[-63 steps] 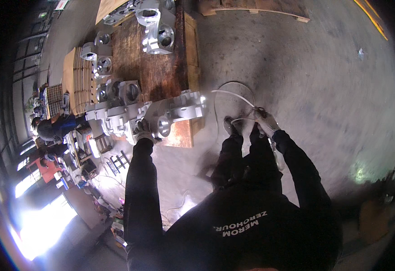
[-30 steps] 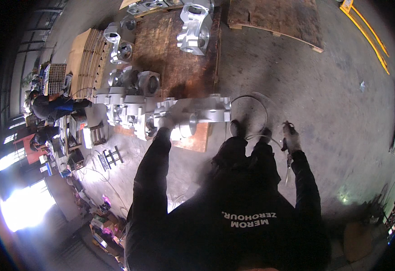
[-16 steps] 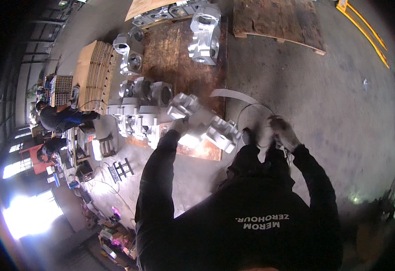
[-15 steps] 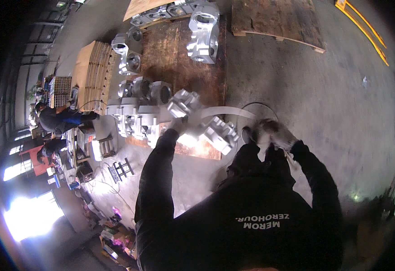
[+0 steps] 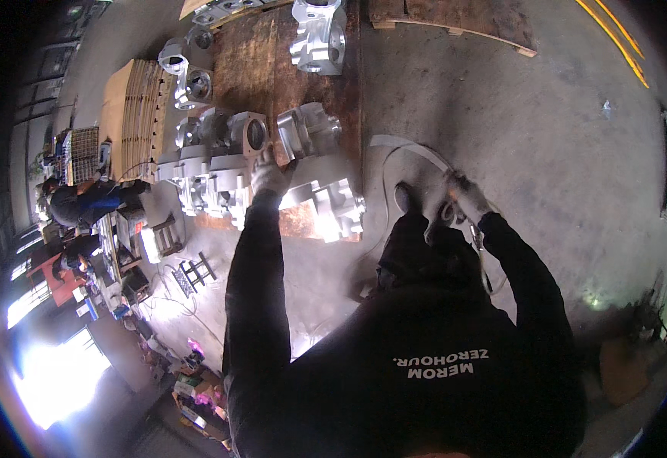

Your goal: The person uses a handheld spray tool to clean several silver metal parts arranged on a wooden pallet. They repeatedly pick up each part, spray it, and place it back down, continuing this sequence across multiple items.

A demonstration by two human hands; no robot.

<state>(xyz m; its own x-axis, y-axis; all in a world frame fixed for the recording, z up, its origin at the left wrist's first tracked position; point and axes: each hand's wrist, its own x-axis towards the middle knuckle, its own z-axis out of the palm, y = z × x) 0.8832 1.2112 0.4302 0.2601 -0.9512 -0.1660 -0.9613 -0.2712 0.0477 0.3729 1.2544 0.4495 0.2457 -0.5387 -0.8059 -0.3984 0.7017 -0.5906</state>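
- Bare concrete floor [image 5: 524, 145], upper right of frame: free room.
- Centre-left: metal castings [image 5: 219, 164] packed tight on rusty pallet [image 5: 261, 65], little gap betw. them.

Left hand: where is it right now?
Head view, left of centre: the left hand rests on a silver metal casting atop the rusty plate, grey castings alongside.

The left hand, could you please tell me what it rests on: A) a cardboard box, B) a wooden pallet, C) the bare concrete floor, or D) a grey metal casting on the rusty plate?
D: the left hand lies on a grey metal casting among others on the rusty plate.
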